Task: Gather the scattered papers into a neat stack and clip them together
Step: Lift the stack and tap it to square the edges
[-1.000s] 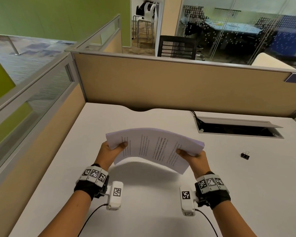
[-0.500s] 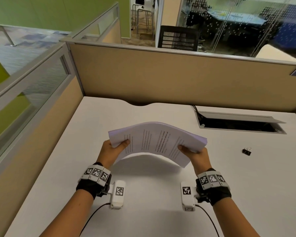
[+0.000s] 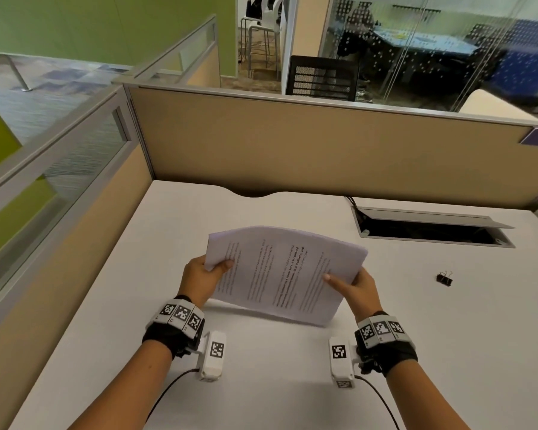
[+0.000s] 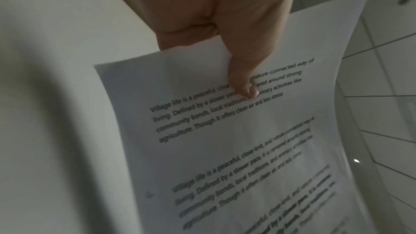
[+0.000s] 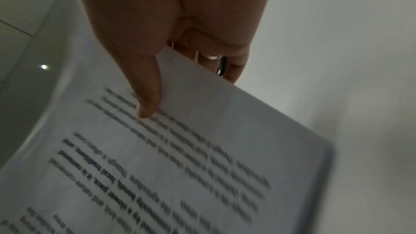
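Currently, the left hand point(image 3: 199, 279) and right hand point(image 3: 362, 288) each pinch one end of the printed paper stack point(image 3: 284, 273), thumbs on top, holding it bowed above the white desk point(image 3: 261, 383). Well right, a black binder clip point(image 3: 444, 278) lies on the desk.

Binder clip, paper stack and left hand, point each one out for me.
binder clip point(image 3: 444, 278), head view, on its black body.
paper stack point(image 3: 280, 274), head view, middle of the printed top sheet.
left hand point(image 3: 201, 277), head view, back of the hand.
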